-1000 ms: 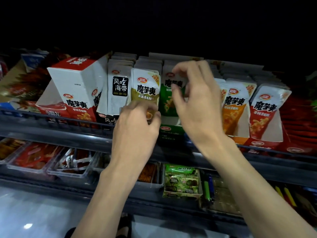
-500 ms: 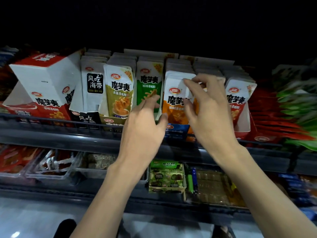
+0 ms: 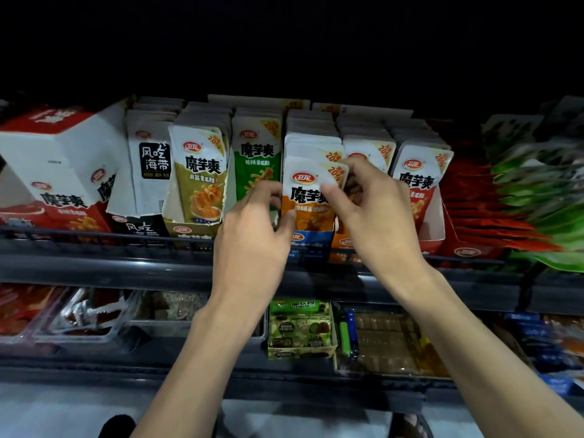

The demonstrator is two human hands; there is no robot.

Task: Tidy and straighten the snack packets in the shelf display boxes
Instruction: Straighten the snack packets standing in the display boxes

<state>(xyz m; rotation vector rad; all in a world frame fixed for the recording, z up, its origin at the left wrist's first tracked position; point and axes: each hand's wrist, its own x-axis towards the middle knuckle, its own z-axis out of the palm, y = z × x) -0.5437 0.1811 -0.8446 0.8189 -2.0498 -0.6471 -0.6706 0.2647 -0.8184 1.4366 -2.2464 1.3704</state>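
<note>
My right hand [image 3: 376,216] pinches the top right corner of the orange packet [image 3: 308,197]; my left hand [image 3: 252,235] grips its left edge. It stands upright in a blue box [image 3: 313,240] at frame centre, green packets [image 3: 256,162] just left of it.

Row of foil snack packets standing on end in open cardboard display boxes. The front orange-and-white packet [image 3: 308,197] stands in the blue-fronted box [image 3: 311,238], lower than the white-topped packets stacked behind it. The left hand [image 3: 252,235] pinches its left edge and the right hand [image 3: 376,216] its upper right corner. To its left stand the green packet [image 3: 257,159], the olive packet [image 3: 199,172], leaning slightly, and the black-labelled white packet [image 3: 153,162]. To its right stands the red packet [image 3: 417,175], upright.
</note>
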